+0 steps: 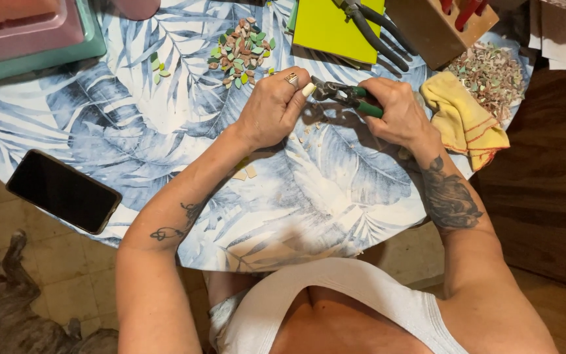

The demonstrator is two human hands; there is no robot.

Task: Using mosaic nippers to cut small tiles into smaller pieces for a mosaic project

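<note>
Head view, left to right: small cream tile piece is pinched at its edge by left hand, above table centre, w/ its end at the nipper jaws. Piece is judged light, stiff, brittle. Green-handled nippers are gripped by right hand.

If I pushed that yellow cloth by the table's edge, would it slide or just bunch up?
The yellow cloth lies crumpled in soft folds, so it is probably floppy and would bunch rather than slide. It looks thin, so likely light. One corner sits near the table edge, so a push might drop it.
</note>
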